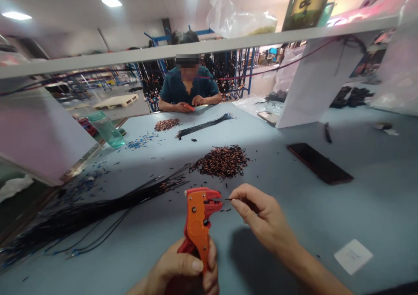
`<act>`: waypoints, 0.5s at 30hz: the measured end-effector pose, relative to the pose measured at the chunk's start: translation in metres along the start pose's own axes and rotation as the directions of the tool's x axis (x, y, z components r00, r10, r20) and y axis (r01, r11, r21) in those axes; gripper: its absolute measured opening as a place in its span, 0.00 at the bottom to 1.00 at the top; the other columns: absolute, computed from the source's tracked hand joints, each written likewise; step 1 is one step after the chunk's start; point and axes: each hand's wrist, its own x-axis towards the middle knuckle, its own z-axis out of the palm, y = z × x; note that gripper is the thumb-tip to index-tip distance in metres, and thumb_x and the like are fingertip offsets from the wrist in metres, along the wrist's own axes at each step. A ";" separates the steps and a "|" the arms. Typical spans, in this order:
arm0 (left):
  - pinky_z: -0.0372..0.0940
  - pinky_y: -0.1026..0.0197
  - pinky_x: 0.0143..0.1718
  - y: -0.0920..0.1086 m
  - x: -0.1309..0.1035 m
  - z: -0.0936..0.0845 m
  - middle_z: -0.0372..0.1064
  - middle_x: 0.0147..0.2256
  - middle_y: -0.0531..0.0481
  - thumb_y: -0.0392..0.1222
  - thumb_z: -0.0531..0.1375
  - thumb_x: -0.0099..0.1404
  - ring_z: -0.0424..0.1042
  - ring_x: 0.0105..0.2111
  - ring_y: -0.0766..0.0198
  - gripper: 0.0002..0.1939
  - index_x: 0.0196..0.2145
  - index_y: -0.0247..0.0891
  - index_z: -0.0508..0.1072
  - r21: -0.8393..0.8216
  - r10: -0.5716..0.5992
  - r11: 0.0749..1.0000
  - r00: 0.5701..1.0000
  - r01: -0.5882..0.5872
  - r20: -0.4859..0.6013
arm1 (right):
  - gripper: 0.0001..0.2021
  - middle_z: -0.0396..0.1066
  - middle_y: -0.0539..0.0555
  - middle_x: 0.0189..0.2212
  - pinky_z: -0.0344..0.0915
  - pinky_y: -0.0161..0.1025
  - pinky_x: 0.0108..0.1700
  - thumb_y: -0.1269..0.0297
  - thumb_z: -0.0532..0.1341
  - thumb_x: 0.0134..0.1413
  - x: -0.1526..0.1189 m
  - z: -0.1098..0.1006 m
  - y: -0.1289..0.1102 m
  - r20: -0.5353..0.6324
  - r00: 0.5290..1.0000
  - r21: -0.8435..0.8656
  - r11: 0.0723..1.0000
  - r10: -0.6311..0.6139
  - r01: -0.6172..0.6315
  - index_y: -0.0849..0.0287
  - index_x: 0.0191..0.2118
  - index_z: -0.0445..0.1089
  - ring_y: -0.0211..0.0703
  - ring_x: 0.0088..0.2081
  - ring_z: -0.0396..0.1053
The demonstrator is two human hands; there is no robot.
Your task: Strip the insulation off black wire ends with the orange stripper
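Note:
My left hand (pixel 187 264) is wrapped round the handles of an orange and red wire stripper (pixel 197 221). The tool stands upright with its jaws pointing right, a gap showing between them. Just to the right of the jaws, my right hand (pixel 257 210) pinches a thin black wire (pixel 227 199) between thumb and forefinger. The wire's short tip points at the jaws; the rest of it is hidden by the hand. Beyond the tool lies a heap of small black and copper-coloured bits (pixel 224 161). A bundle of long black wires (pixel 107 209) stretches across the left side.
A black phone (pixel 320 162) and a white paper square (pixel 353 256) lie at right. Blue scraps (pixel 142 140) and a green bottle (pixel 106 129) are at left. Across the table a co-worker (pixel 187 88) sits behind another wire bundle (pixel 205 125). A shelf rail (pixel 196 48) crosses overhead.

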 end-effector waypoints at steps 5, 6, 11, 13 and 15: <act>0.61 0.58 0.31 0.002 -0.001 -0.001 0.65 0.22 0.48 0.39 0.61 0.53 0.68 0.23 0.63 0.09 0.32 0.31 0.73 -0.034 -0.017 0.999 1.000 0.017 0.004 | 0.08 0.60 0.45 0.20 0.55 0.31 0.26 0.65 0.56 0.61 -0.002 0.001 -0.001 0.066 0.998 -0.012 1.000 -0.012 0.013 0.58 0.32 0.70 0.34 0.22 0.57; 0.61 0.58 0.32 0.002 0.000 -0.001 0.65 0.22 0.48 0.39 0.61 0.53 0.68 0.23 0.62 0.09 0.32 0.31 0.74 -0.027 -0.019 0.999 1.000 0.020 0.002 | 0.08 0.60 0.45 0.20 0.55 0.31 0.25 0.65 0.56 0.61 -0.002 0.001 -0.002 0.064 0.998 -0.024 1.000 -0.007 0.008 0.59 0.32 0.70 0.34 0.22 0.56; 0.62 0.57 0.33 0.000 0.001 -0.002 0.66 0.22 0.47 0.38 0.63 0.51 0.68 0.24 0.61 0.10 0.32 0.31 0.74 0.007 -0.030 1.000 1.000 0.030 0.006 | 0.10 0.58 0.44 0.19 0.54 0.32 0.25 0.65 0.54 0.61 -0.002 0.001 -0.006 0.052 0.999 -0.075 0.997 -0.004 0.007 0.59 0.30 0.68 0.34 0.21 0.56; 0.62 0.57 0.33 0.000 0.000 -0.002 0.66 0.22 0.47 0.38 0.63 0.51 0.68 0.24 0.61 0.09 0.32 0.30 0.74 0.016 -0.029 0.999 1.000 0.030 -0.011 | 0.10 0.58 0.44 0.19 0.54 0.31 0.25 0.66 0.54 0.60 -0.002 0.001 -0.007 0.053 0.999 -0.080 0.997 -0.012 0.017 0.59 0.30 0.68 0.33 0.21 0.56; 0.62 0.57 0.33 0.000 0.000 -0.002 0.66 0.22 0.47 0.38 0.63 0.51 0.68 0.24 0.61 0.09 0.32 0.31 0.74 0.017 -0.027 0.999 1.000 0.027 -0.012 | 0.09 0.57 0.44 0.19 0.53 0.31 0.24 0.66 0.54 0.60 -0.003 0.001 -0.008 0.060 0.998 -0.078 0.997 -0.018 0.023 0.59 0.29 0.67 0.33 0.21 0.55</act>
